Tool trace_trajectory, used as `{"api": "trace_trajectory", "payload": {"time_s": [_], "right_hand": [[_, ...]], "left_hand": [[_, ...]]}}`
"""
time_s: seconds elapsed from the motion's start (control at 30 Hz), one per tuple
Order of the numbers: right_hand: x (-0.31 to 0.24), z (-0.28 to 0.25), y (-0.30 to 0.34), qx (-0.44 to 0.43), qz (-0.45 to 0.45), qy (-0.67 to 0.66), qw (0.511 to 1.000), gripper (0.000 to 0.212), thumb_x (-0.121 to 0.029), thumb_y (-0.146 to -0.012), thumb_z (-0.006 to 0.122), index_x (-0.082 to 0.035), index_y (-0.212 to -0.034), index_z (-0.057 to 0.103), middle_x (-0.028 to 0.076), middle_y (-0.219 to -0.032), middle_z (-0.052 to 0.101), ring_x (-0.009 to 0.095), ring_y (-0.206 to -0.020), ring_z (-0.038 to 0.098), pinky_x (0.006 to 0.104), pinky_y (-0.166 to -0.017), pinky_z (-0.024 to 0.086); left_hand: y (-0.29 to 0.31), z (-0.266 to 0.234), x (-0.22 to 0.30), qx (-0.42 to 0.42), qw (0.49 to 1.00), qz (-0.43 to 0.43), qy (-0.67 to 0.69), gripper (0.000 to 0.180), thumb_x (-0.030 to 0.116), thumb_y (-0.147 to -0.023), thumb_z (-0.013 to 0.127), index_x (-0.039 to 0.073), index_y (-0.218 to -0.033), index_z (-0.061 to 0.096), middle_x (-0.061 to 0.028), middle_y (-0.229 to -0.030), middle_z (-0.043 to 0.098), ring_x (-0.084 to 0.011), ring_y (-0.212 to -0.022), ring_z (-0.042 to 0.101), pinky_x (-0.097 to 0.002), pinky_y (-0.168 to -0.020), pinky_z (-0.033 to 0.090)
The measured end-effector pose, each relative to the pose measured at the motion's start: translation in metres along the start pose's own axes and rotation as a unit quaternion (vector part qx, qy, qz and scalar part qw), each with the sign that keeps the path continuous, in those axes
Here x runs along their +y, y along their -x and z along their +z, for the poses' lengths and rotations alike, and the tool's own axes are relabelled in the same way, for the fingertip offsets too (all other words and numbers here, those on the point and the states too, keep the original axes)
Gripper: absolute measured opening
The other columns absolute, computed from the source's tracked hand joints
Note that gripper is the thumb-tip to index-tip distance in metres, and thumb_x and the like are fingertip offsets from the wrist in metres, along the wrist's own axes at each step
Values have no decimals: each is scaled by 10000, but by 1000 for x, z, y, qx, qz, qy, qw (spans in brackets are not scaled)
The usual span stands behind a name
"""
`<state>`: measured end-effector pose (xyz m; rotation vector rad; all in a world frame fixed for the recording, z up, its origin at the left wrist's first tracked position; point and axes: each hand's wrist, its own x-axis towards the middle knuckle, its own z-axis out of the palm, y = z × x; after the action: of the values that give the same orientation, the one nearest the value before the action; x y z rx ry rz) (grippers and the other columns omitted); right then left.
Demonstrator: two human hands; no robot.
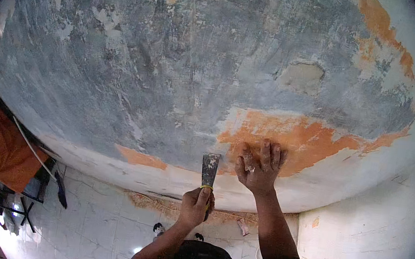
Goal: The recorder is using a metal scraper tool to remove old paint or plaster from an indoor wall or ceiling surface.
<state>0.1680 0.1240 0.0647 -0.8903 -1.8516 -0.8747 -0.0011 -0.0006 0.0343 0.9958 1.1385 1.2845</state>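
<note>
My left hand (196, 205) grips the handle of a metal scraper (209, 167), whose flat blade points up against the lower part of a scraped wall (173, 72). The wall shows grey plaster with orange paint patches (301, 136) and white remnants. My right hand (259, 165) lies flat with fingers spread on the orange patch, just right of the blade. It holds nothing.
A white band (169, 179) runs under the scraped area. Pale floor tiles (101, 220) lie below, with debris along the wall's foot. An orange cloth (5, 150) hangs over a dark frame at the left. A white side wall (360, 244) with orange spots stands at the right.
</note>
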Motion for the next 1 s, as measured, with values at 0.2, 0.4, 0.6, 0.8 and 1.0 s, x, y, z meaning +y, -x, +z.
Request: {"api": "trace_trajectory", "payload": {"time_s": [0.2, 0.4, 0.6, 0.8, 1.0], "right_hand": [[0, -1, 3, -2, -1, -1, 1000, 414, -368, -866, 563, -284, -1272, 562, 118, -1500, 301, 355, -1415, 177, 588, -1117, 122], [-2, 0, 2, -10, -1, 7, 1000, 363, -363, -863, 572, -276, -1215, 599, 128, -1504, 295, 354, -1420, 168, 583, -1117, 124], [0, 7, 3, 2, 10, -4, 1000, 433, -367, -851, 579, -317, -1281, 565, 98, -1512, 293, 339, -1416, 186, 560, -1123, 129], [-2, -1, 0, -5, 11, 7, 1000, 428, -367, -843, 583, -319, -1269, 575, 79, -1494, 316, 335, -1409, 196, 558, -1128, 117], [-8, -5, 1, -6, 14, 8, 1000, 429, -377, -838, 589, -333, -1264, 576, 69, -1477, 339, 328, -1407, 202, 556, -1131, 114]], "left_hand": [[-5, 1, 5, 9, 999, 13, -30, 473, 390, -1003, 421, 34, -716, 544, -27, -559, 530, -88, -474, 481, -266, -448, 382], [-2, 0, 20, 1, 1000, 7, -21, 475, 377, -1005, 421, 35, -696, 534, -23, -549, 516, -82, -460, 463, -268, -439, 376], [-1, 1, 9, -6, 1000, 23, 7, 441, 356, -1004, 437, 26, -735, 554, -29, -587, 536, -84, -489, 486, -264, -455, 379], [0, 4, 12, -7, 1000, 12, -6, 454, 367, -1008, 421, 22, -745, 554, -34, -573, 532, -87, -474, 478, -267, -441, 378], [-5, 0, -5, 4, 999, 29, -39, 465, 372, -1009, 412, 28, -721, 534, -17, -552, 507, -84, -455, 457, -261, -429, 368]]}}
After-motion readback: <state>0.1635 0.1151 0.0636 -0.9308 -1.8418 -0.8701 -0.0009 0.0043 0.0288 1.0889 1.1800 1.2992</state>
